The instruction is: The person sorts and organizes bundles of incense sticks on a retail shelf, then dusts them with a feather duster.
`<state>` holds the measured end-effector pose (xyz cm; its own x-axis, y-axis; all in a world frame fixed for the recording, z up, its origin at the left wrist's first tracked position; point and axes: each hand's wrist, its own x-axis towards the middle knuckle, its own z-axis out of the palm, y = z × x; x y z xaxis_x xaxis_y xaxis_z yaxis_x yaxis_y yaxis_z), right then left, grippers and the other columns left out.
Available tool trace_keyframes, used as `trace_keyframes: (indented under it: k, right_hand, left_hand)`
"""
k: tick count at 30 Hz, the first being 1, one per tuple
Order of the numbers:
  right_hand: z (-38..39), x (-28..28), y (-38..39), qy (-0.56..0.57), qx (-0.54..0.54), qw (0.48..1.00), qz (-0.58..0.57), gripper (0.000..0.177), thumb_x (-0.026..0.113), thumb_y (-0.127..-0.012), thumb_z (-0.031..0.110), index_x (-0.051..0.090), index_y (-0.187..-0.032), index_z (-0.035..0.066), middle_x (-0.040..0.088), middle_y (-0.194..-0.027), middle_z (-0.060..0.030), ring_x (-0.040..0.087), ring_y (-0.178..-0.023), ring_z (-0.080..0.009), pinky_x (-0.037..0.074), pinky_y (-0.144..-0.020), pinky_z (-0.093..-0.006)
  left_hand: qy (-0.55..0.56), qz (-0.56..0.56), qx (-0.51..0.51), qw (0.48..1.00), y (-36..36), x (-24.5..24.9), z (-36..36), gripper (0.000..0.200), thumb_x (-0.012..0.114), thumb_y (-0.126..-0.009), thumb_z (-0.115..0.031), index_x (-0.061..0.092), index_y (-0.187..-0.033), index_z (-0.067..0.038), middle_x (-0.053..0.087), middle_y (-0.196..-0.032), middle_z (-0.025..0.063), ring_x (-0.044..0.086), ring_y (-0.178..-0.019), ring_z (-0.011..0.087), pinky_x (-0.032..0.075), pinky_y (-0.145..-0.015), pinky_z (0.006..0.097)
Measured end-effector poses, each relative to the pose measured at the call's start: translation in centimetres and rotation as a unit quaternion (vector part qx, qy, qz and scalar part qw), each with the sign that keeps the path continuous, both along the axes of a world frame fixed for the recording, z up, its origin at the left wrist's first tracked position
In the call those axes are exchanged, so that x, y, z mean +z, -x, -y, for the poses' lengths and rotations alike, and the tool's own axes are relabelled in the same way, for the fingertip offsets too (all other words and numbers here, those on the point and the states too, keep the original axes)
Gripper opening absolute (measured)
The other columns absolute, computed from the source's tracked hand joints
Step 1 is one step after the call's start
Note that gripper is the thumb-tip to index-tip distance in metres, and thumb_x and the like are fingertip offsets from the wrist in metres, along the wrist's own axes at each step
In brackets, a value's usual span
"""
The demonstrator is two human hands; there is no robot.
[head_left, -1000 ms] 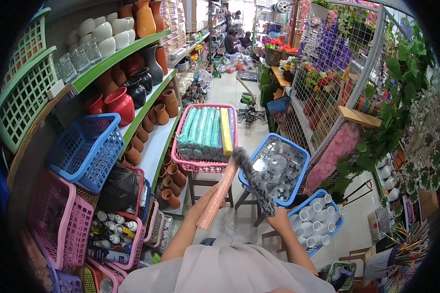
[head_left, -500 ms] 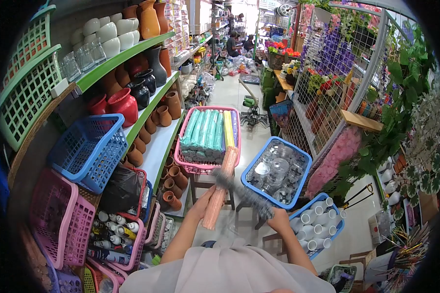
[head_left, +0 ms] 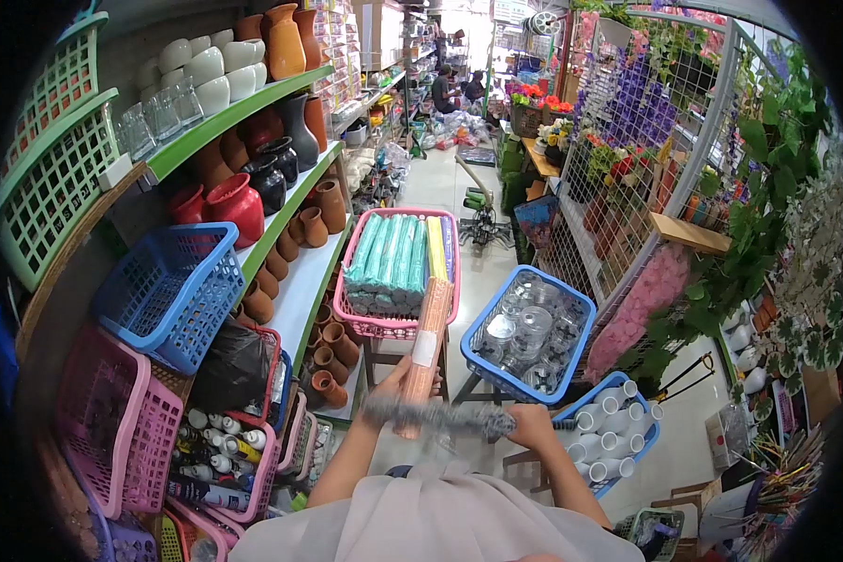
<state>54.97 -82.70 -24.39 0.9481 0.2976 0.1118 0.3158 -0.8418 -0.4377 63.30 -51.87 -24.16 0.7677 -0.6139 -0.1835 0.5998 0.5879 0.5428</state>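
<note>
Your left hand [head_left: 395, 382] grips the orange roll [head_left: 429, 328], your right hand [head_left: 532, 426] the grey duster [head_left: 436, 418]; a wide sweep may clip the blue basket [head_left: 587, 309] of glassware at its near edge.

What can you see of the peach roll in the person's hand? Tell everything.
The peach roll is a long, slim, ribbed-looking cylinder, perhaps rolled paper, with a white label midway. The left hand grips its lower part; it tilts up toward the pink basket. A blurred grey duster crosses its lower end.
</note>
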Motion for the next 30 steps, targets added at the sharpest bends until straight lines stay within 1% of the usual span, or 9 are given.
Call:
trace_keyframes:
  k: [4,6,9,13,18,21,25,28,30]
  right_hand:
    - [0.2,0.4,-1.3,0.003,-0.097,0.995,-0.008,0.031,0.069,-0.069,0.022,0.067,-0.095,0.005,0.066,-0.082,-0.0212,0.063,-0.078,-0.0392,0.05,-0.07,-0.0411]
    - [1.5,-1.9,-3.7,-0.136,-0.301,0.944,-0.03,0.036,0.071,-0.07,0.027,0.067,-0.097,0.004,0.066,-0.083,-0.0209,0.064,-0.08,-0.0383,0.05,-0.07,-0.0422]
    - [2.6,-1.6,-6.2,-0.137,-0.372,0.918,-0.025,0.038,0.071,-0.071,0.033,0.064,-0.09,0.001,0.066,-0.087,-0.0238,0.063,-0.087,-0.0398,0.049,-0.076,-0.0475]
    - [3.3,-3.0,-9.0,-0.077,-0.35,0.933,-0.024,0.048,0.072,-0.07,0.037,0.06,-0.099,0.0,0.066,-0.09,-0.025,0.063,-0.087,-0.0409,0.049,-0.075,-0.048]
    - [3.2,-5.2,-11.1,-0.046,-0.301,0.952,0.025,0.053,0.072,-0.074,0.026,0.05,-0.119,0.009,0.06,-0.11,-0.0185,0.058,-0.101,-0.0371,0.047,-0.084,-0.0448]
    - [3.1,-6.4,-11.2,0.057,-0.288,0.956,0.01,0.049,0.071,-0.074,0.023,0.053,-0.117,0.011,0.056,-0.113,-0.0147,0.053,-0.108,-0.0345,0.046,-0.086,-0.0449]
    - [2.7,-6.6,-10.7,0.075,-0.288,0.955,0.016,0.051,0.073,-0.073,0.022,0.052,-0.118,0.011,0.054,-0.113,-0.0132,0.051,-0.11,-0.0318,0.042,-0.089,-0.0476]
    - [2.0,-5.6,-10.5,0.081,-0.299,0.949,0.062,0.049,0.071,-0.075,0.021,0.053,-0.119,0.011,0.053,-0.115,-0.0131,0.05,-0.111,-0.0308,0.041,-0.09,-0.0479]
    - [1.3,-5.1,-10.8,0.054,-0.225,0.961,0.151,0.038,0.068,-0.078,0.019,0.058,-0.113,0.009,0.058,-0.108,-0.0129,0.055,-0.104,-0.0294,0.043,-0.087,-0.0449]
  left_hand:
    - [-0.046,0.058,-0.025,0.997,0.2,0.0,-0.5,0.048,0.043,-0.099,-0.036,0.033,-0.137,-0.01,0.057,-0.114,0.0124,0.062,-0.099,0.0224,0.055,-0.085,0.0378]
    - [-0.042,0.074,-0.041,0.995,0.7,0.2,-0.3,0.048,0.044,-0.098,-0.034,0.032,-0.14,-0.012,0.056,-0.115,0.0118,0.062,-0.098,0.0213,0.056,-0.082,0.036]
    - [-0.041,0.1,-0.067,0.992,1.2,0.7,-0.2,0.051,0.044,-0.099,-0.032,0.028,-0.144,-0.013,0.055,-0.116,0.0111,0.062,-0.095,0.0199,0.056,-0.079,0.0344]
    - [-0.044,0.083,-0.042,0.995,1.3,0.7,-0.2,0.053,0.043,-0.099,-0.03,0.024,-0.146,-0.015,0.055,-0.116,0.011,0.062,-0.093,0.0189,0.056,-0.078,0.0341]
    - [-0.061,0.077,-0.004,0.995,1.2,-0.1,-1.4,0.054,0.044,-0.098,-0.03,0.024,-0.146,-0.017,0.054,-0.117,0.0113,0.062,-0.095,0.0197,0.055,-0.08,0.0349]
    - [-0.077,0.058,0.028,0.995,1.2,-0.6,-2.0,0.054,0.044,-0.098,-0.029,0.023,-0.146,-0.018,0.054,-0.117,0.0119,0.061,-0.097,0.0203,0.055,-0.081,0.0353]
    - [-0.096,0.072,0.051,0.991,1.5,-0.4,-2.5,0.055,0.044,-0.098,-0.028,0.021,-0.147,-0.02,0.054,-0.117,0.0129,0.061,-0.097,0.0211,0.055,-0.079,0.0351]
    - [-0.114,0.075,0.07,0.988,1.7,-0.2,-2.6,0.054,0.043,-0.098,-0.026,0.021,-0.147,-0.019,0.054,-0.116,0.0132,0.062,-0.095,0.0216,0.056,-0.078,0.0347]
    - [-0.12,0.076,0.081,0.987,1.8,-0.1,-2.8,0.053,0.043,-0.098,-0.026,0.022,-0.146,-0.019,0.054,-0.116,0.0134,0.062,-0.094,0.0219,0.056,-0.077,0.0345]
